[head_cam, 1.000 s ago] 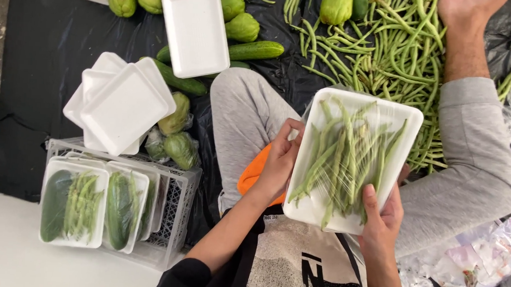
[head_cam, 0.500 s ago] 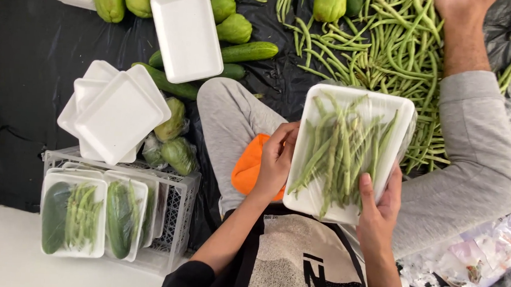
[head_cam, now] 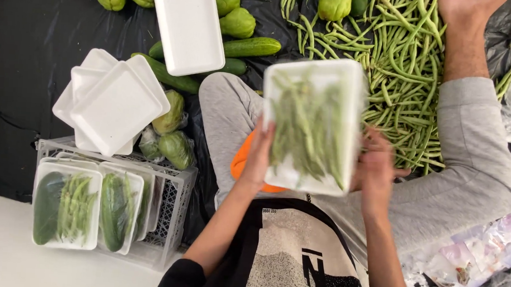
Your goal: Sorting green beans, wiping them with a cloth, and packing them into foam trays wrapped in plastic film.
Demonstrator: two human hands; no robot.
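Note:
I hold a white foam tray of green beans [head_cam: 311, 124] over my lap, blurred by motion. My left hand [head_cam: 259, 155] grips its left edge and my right hand [head_cam: 376, 165] grips its right edge. An orange object [head_cam: 242, 160] lies on my lap under the tray, mostly hidden. A loose heap of green beans [head_cam: 405, 58] is spread on the black sheet beyond my right knee.
An empty foam tray [head_cam: 189, 24] lies ahead, with a stack of empty trays [head_cam: 113, 102] to the left. A white crate [head_cam: 172, 206] at lower left holds filled trays [head_cam: 65, 206]. Cucumbers [head_cam: 251, 46] and chayotes [head_cam: 236, 21] lie around. Crumpled plastic film [head_cam: 473, 257] sits at right.
The tray has turned from landscape to upright between my hands and shifted left. My right hand moved from its bottom edge to its right side.

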